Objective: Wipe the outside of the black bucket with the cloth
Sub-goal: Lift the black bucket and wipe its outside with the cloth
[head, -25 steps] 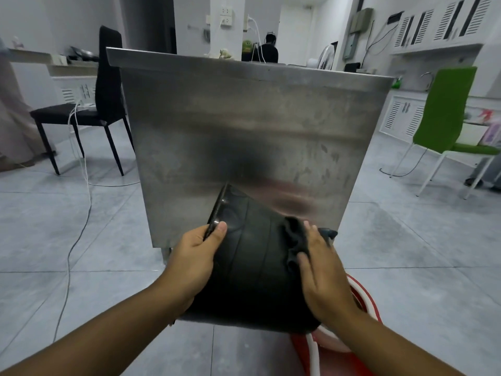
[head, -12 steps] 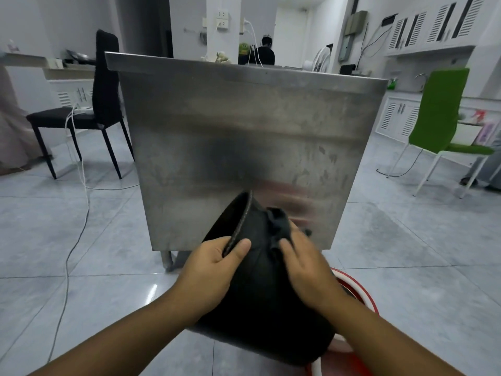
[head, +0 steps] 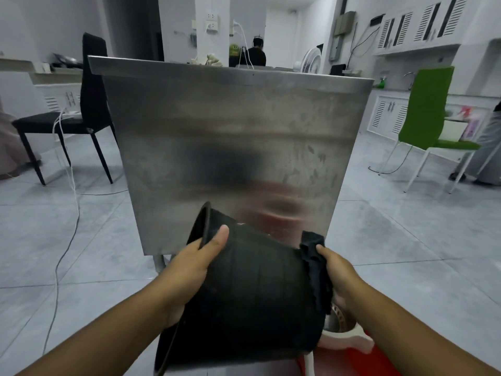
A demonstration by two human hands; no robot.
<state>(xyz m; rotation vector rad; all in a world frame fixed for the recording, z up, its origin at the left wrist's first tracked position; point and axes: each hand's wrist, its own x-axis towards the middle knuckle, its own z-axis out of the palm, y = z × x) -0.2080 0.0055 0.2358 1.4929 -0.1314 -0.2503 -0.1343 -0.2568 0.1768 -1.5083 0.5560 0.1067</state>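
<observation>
The black bucket (head: 252,291) lies tilted on its side in front of me, its ribbed outer wall facing up and its rim at the left. My left hand (head: 193,263) grips the rim, thumb over the outside. My right hand (head: 337,272) presses a dark cloth (head: 315,264) against the bucket's right side, near its base. The cloth hangs bunched between my fingers and the wall. The bucket's inside is hidden.
A steel table side panel (head: 233,147) stands close behind the bucket. A red and white basin (head: 349,348) sits under my right arm. A black chair (head: 81,120) and trailing cables are at the left, a green chair (head: 428,123) at the right.
My right hand slid the cloth from the bucket's upper middle across to its right side. The bucket turned so more of its wall faces up. My left hand kept hold of the rim.
</observation>
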